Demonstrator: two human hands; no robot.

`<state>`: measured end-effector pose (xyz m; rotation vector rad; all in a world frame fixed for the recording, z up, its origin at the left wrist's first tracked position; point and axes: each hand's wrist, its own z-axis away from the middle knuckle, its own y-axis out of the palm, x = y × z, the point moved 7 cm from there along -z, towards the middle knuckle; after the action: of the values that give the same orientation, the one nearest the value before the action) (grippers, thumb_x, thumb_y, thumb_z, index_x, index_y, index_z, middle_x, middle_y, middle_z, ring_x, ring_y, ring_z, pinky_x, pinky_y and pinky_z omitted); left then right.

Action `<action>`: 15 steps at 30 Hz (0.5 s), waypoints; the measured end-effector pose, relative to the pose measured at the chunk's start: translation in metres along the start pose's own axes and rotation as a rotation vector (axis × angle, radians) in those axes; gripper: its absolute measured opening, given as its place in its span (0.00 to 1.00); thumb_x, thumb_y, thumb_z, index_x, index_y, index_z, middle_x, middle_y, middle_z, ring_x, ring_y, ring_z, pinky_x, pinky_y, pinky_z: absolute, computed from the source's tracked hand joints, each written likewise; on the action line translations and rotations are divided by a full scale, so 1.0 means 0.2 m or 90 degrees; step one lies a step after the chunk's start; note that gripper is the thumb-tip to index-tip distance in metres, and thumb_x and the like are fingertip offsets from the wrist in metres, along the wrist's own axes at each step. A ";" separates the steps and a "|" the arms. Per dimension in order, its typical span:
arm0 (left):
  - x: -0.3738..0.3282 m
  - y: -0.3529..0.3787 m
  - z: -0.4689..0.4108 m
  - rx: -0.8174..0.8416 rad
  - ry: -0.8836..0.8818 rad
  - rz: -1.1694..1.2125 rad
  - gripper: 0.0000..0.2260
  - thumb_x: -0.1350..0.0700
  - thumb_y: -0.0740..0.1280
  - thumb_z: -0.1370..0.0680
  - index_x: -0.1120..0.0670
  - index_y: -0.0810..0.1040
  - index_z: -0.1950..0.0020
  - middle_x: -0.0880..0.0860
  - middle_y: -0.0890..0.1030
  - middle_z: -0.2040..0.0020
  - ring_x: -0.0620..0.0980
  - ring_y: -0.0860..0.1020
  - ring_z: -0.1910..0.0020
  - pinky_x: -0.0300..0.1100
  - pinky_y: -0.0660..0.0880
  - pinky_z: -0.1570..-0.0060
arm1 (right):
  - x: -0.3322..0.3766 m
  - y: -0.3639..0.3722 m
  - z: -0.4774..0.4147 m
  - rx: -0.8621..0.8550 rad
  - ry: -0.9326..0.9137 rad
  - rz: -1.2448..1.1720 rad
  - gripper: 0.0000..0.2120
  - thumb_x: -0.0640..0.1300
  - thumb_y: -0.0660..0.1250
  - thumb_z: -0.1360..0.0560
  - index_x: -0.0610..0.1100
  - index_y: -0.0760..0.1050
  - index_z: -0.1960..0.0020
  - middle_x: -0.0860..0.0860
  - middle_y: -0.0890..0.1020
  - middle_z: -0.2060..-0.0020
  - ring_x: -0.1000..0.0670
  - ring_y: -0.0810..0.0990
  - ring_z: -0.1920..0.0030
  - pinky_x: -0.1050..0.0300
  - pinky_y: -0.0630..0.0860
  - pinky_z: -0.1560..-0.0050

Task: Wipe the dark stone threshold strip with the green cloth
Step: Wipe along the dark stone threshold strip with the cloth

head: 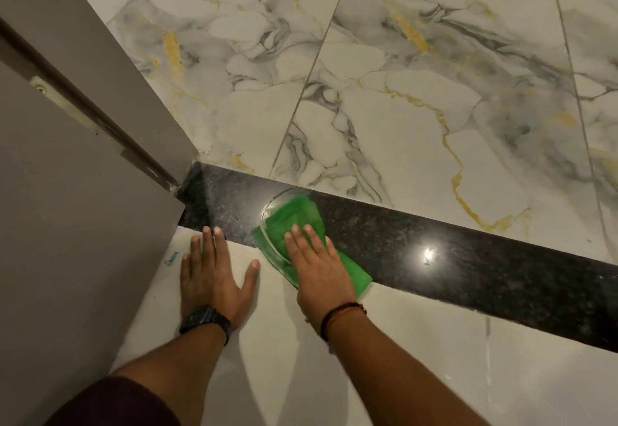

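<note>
Head view: right hand [319, 266] lies flat, palm down, fingers spread and pressing the green cloth [296, 225] onto the dark stone threshold strip [468, 258]; nothing pinched, just pressed. Cloth is crumpled, sits across the strip's near edge, mostly on the stone with its lower corner overhanging the pale floor tile [401, 375] on the near side. Cloth sits toward the strip's left end, near the door [83, 225] but apart from it.

Left hand [214, 275] is flat on the pale tile, fingers splayed, empty; fingertips touch the strip's near edge. Black watch [205, 322] on left wrist, dark thread band [341, 317] on right wrist.

Strip runs diagonally from the door corner at left toward the lower right edge (glossy, a lamp glare spot right of the cloth). Veined marble floor [401, 91] beyond the strip's far edge. Small blue scrap [172, 256] on the pale tile just left of the left hand.
</note>
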<state>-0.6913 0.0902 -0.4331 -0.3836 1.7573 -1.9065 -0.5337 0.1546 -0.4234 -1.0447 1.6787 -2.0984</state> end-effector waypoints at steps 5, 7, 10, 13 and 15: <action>0.04 0.01 0.00 -0.010 -0.011 -0.003 0.39 0.34 0.47 0.26 0.55 0.44 0.22 0.57 0.49 0.21 0.55 0.47 0.23 0.54 0.49 0.26 | -0.27 -0.13 0.13 -0.007 0.023 0.016 0.40 0.28 0.56 0.33 0.47 0.48 0.25 0.48 0.53 0.24 0.46 0.44 0.25 0.46 0.40 0.29; 0.04 0.02 0.00 -0.012 -0.017 -0.002 0.39 0.33 0.46 0.26 0.55 0.43 0.22 0.58 0.48 0.21 0.55 0.47 0.23 0.54 0.50 0.26 | -0.37 -0.16 0.10 -0.013 0.091 0.033 0.39 0.31 0.56 0.31 0.48 0.44 0.25 0.48 0.50 0.24 0.47 0.43 0.25 0.48 0.39 0.29; 0.04 0.02 -0.01 -0.011 -0.025 -0.003 0.40 0.33 0.46 0.27 0.55 0.43 0.22 0.58 0.47 0.21 0.55 0.47 0.23 0.54 0.50 0.25 | -0.41 -0.19 -0.06 -0.036 0.177 0.032 0.35 0.36 0.57 0.27 0.47 0.44 0.25 0.48 0.48 0.24 0.46 0.43 0.25 0.47 0.41 0.28; 0.04 0.01 -0.01 -0.012 -0.026 0.001 0.41 0.33 0.47 0.27 0.56 0.43 0.22 0.58 0.47 0.21 0.55 0.47 0.23 0.52 0.48 0.25 | -0.32 -0.17 -0.27 -0.051 0.194 0.043 0.35 0.38 0.59 0.27 0.45 0.45 0.25 0.46 0.49 0.24 0.44 0.44 0.25 0.44 0.45 0.27; 0.05 0.01 -0.01 -0.016 -0.029 0.001 0.40 0.34 0.48 0.27 0.57 0.43 0.22 0.57 0.48 0.21 0.55 0.48 0.23 0.52 0.48 0.25 | -0.16 -0.12 -0.42 -0.045 0.162 0.048 0.34 0.36 0.57 0.27 0.44 0.44 0.25 0.45 0.49 0.24 0.43 0.43 0.25 0.42 0.45 0.27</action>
<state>-0.6997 0.0868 -0.4368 -0.4308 1.7533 -1.8607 -0.5609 0.2433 -0.4199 -0.7445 1.8894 -2.2146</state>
